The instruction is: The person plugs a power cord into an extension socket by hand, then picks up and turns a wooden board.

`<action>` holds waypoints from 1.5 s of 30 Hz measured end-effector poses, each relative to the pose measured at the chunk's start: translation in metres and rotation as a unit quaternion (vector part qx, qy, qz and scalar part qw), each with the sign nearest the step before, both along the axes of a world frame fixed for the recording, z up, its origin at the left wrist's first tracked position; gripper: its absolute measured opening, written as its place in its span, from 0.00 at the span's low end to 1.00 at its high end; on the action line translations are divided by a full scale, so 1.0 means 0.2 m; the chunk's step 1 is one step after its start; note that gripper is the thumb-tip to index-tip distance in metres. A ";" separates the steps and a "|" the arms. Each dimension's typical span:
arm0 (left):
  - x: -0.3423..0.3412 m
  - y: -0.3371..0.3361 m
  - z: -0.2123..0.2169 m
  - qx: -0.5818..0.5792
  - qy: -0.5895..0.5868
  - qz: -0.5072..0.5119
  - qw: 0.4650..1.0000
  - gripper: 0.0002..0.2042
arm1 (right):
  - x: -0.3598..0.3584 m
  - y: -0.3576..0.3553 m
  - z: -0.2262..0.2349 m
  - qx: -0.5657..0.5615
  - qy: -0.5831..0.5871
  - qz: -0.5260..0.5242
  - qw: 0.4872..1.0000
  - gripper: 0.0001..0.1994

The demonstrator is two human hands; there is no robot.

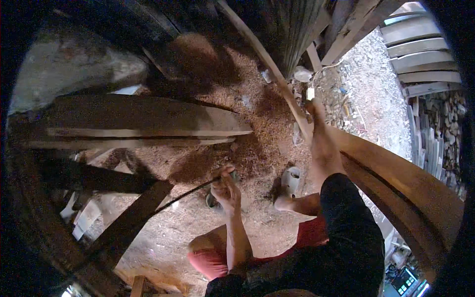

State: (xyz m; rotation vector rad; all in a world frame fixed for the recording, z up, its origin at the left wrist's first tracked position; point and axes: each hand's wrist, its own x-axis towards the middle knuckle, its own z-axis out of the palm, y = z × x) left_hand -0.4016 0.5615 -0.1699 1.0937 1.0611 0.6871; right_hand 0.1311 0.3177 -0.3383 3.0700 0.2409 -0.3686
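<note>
Worn on the person's head, the left camera of a side-by-side pair looks steeply down over the black sleeve (349,213) and red cloth shorts (210,260) at the sawdust-covered brown floor (262,232). Its wide fisheye view is upright and unmirrored, taking in the bare left hand (227,190) and bare right hand (315,110) at arm's reach, and outward to sunlit pale gravel (378,94) at upper right. Straight edges bend toward the dark rim.

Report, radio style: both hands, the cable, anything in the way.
Left hand gripping black cable. Right hand near small white block, grip unclear. Cable reaches dark beam, possible snag.
</note>
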 end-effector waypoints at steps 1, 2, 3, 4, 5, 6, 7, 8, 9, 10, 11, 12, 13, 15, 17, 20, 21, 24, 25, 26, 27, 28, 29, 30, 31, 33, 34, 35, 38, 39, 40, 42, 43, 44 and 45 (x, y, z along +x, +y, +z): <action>-0.07 0.12 0.02 0.067 0.064 0.025 0.995 0.12 | -0.27 0.26 -0.23 -0.007 0.045 0.045 0.998 0.17; -0.14 0.23 0.03 0.130 0.130 0.049 0.982 0.13 | -0.55 0.50 -0.40 -0.015 0.085 0.093 0.992 0.17; -0.02 0.26 0.04 0.163 0.135 0.058 0.976 0.14 | -0.45 0.37 -0.45 0.045 0.073 0.105 0.991 0.16; 0.11 0.26 0.02 0.167 0.039 0.091 0.981 0.16 | -0.24 0.17 -0.38 0.097 0.044 0.118 0.987 0.15; 0.19 0.25 -0.01 0.174 0.039 0.083 0.980 0.16 | -0.07 -0.02 -0.34 0.148 0.024 0.136 0.979 0.14; 0.16 0.29 -0.06 0.206 0.085 0.078 0.972 0.15 | -0.17 0.14 -0.37 0.127 0.062 0.126 0.982 0.13; 0.17 0.29 -0.13 0.224 0.119 0.070 0.965 0.15 | -0.22 0.18 -0.36 0.131 0.088 0.099 0.982 0.13; 0.31 0.30 -0.04 0.120 -0.046 0.119 0.985 0.15 | -0.22 0.12 -0.32 0.149 0.107 0.063 0.981 0.12; 0.36 0.33 0.06 0.026 -0.192 0.177 0.965 0.15 | -0.30 0.21 -0.30 0.196 0.144 0.036 0.969 0.12; 0.37 0.34 0.18 0.020 -0.175 0.235 0.956 0.14 | -0.32 0.32 -0.17 0.259 0.165 0.006 0.952 0.12; 0.37 0.37 0.19 0.031 -0.178 0.237 0.955 0.14 | -0.44 0.39 -0.05 0.330 0.195 -0.037 0.923 0.12; 0.37 0.41 0.20 0.033 -0.199 0.207 0.957 0.14 | -0.56 0.49 0.09 0.403 0.226 -0.085 0.883 0.11; 0.33 0.46 0.23 0.039 -0.217 0.178 0.959 0.14 | -0.74 0.62 0.28 0.472 0.254 -0.125 0.835 0.11; 0.37 0.51 0.16 0.032 -0.292 0.130 0.947 0.13 | -0.98 0.71 0.78 0.557 0.248 -0.203 0.767 0.11; 0.44 0.50 0.16 -0.002 -0.336 0.095 0.937 0.13 | -1.18 0.80 1.12 0.592 0.229 -0.262 0.727 0.11; 0.47 0.48 0.16 -0.008 -0.337 0.097 0.936 0.13 | -1.26 0.87 1.27 0.588 0.222 -0.290 0.722 0.11; 0.50 0.46 0.18 -0.015 -0.351 0.082 0.933 0.13 | -1.26 0.85 1.33 0.565 0.211 -0.298 0.740 0.11; 0.50 0.45 0.21 -0.007 -0.323 0.082 0.943 0.14 | -1.02 0.55 0.82 0.618 0.251 -0.182 0.723 0.11; 0.50 0.45 0.21 -0.002 -0.323 0.084 0.943 0.14 | -1.01 0.57 0.81 0.617 0.258 -0.184 0.721 0.11; 0.49 0.45 0.19 -0.007 -0.318 0.074 0.945 0.14 | -1.01 0.57 0.78 0.614 0.264 -0.187 0.720 0.10; 0.48 0.45 0.17 -0.011 -0.312 0.065 0.948 0.14 | -1.00 0.59 0.76 0.612 0.270 -0.188 0.719 0.10; 0.47 0.46 0.15 -0.009 -0.308 0.068 0.949 0.14 | -0.98 0.59 0.71 0.598 0.277 -0.186 0.729 0.10; 0.46 0.46 0.13 -0.013 -0.293 0.073 0.953 0.15 | -0.92 0.57 0.61 0.572 0.275 -0.168 0.754 0.10; 0.45 0.46 0.13 -0.017 -0.276 0.078 0.958 0.16 | -0.84 0.54 0.46 0.534 0.269 -0.141 0.789 0.11; 0.42 0.46 0.16 -0.019 -0.273 0.080 0.959 0.16 | -0.71 0.51 0.28 0.471 0.251 -0.093 0.841 0.11; 0.46 0.46 0.19 -0.013 -0.236 0.009 0.972 0.16 | -0.37 0.31 -0.10 0.233 0.131 0.067 0.961 0.12; 0.50 0.44 0.18 -0.026 -0.248 0.000 0.968 0.16 | -0.23 0.21 -0.17 0.105 0.070 0.121 0.985 0.12; 0.48 0.47 0.17 -0.024 -0.205 -0.016 0.978 0.15 | -0.23 0.33 -0.18 -0.076 0.064 0.134 0.986 0.14; 0.45 0.51 0.13 -0.005 -0.166 -0.030 0.986 0.15 | -0.28 0.51 -0.12 -0.076 0.024 0.090 0.993 0.18; 0.46 0.50 0.11 0.002 -0.174 -0.038 0.984 0.15 | -0.25 0.50 -0.08 -0.078 0.019 0.085 0.993 0.18; 0.47 0.50 0.08 0.000 -0.179 -0.042 0.983 0.15 | -0.23 0.50 -0.05 -0.075 0.016 0.078 0.994 0.18; 0.48 0.51 0.02 -0.050 -0.233 -0.021 0.971 0.16 | -0.25 0.54 0.01 -0.055 0.017 0.074 0.996 0.18; 0.50 0.51 0.02 -0.051 -0.234 -0.022 0.971 0.16 | -0.27 0.54 0.04 -0.044 0.017 0.068 0.997 0.17; 0.52 0.50 0.02 -0.001 -0.222 -0.040 0.974 0.16 | -0.31 0.53 0.06 -0.039 0.019 0.061 0.997 0.17; 0.54 0.50 0.03 0.053 -0.211 -0.058 0.974 0.16 | -0.33 0.52 0.08 -0.029 0.018 0.056 0.998 0.17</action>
